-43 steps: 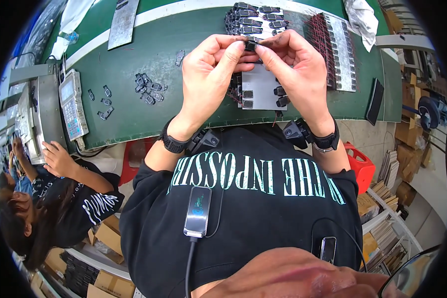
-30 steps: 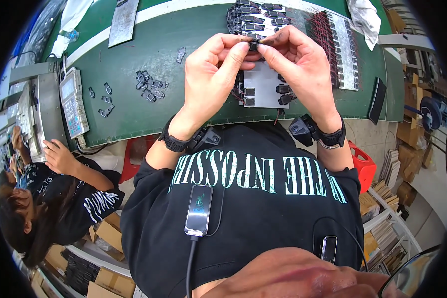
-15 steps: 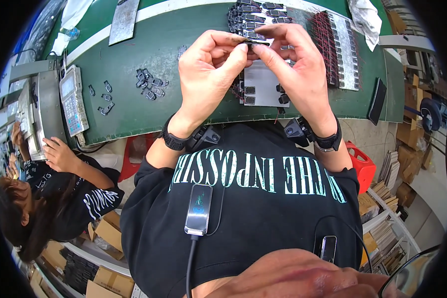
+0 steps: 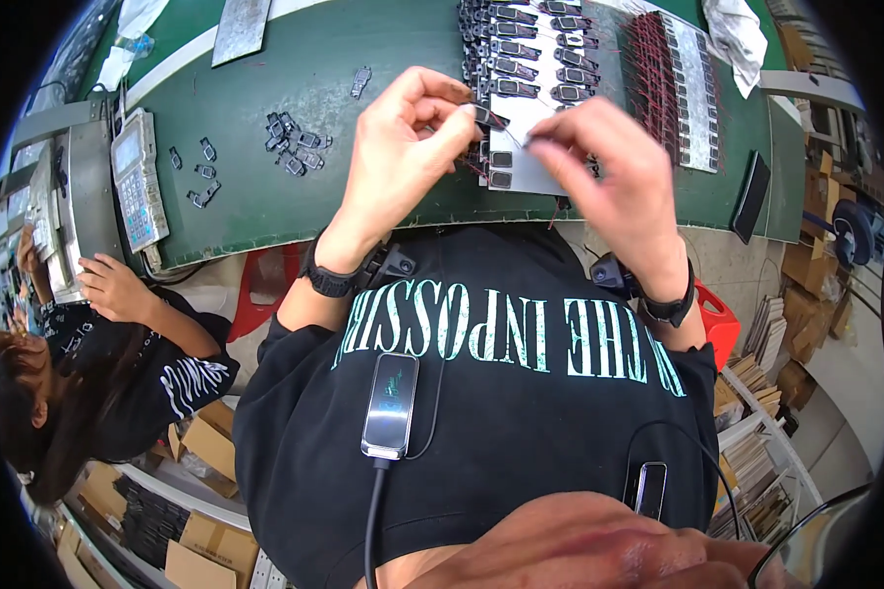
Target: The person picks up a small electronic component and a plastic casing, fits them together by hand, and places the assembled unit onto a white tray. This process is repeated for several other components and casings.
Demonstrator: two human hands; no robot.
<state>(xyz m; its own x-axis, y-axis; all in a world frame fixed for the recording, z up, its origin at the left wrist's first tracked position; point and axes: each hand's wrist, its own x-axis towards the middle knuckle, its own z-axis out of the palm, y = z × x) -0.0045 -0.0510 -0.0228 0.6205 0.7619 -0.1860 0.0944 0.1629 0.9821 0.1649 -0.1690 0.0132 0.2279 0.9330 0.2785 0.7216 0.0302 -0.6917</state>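
Note:
My left hand (image 4: 413, 137) pinches a small black speaker part (image 4: 487, 116) between thumb and fingertips, above the near end of a white plate (image 4: 528, 175). Thin wire seems to stretch from that part toward my right hand (image 4: 614, 162). The right hand's thumb and fingertips are drawn together around something small and dark, smeared by motion. Rows of black speaker parts (image 4: 514, 49) with red and black wires cover the plate beyond my hands. Small rectangular speakers (image 4: 501, 180) sit on its near left corner.
Loose black parts (image 4: 295, 145) lie on the green table (image 4: 236, 206) to the left. A metal strip (image 4: 699, 108) bears speakers with red wires; a phone-like black slab (image 4: 751, 198) lies right. A keypad device (image 4: 139, 182) stands left, near another person's hand (image 4: 113, 288).
My hands have moved apart, the right one toward the right and slightly nearer. The left still holds the speaker part, and more of the plate's rows shows.

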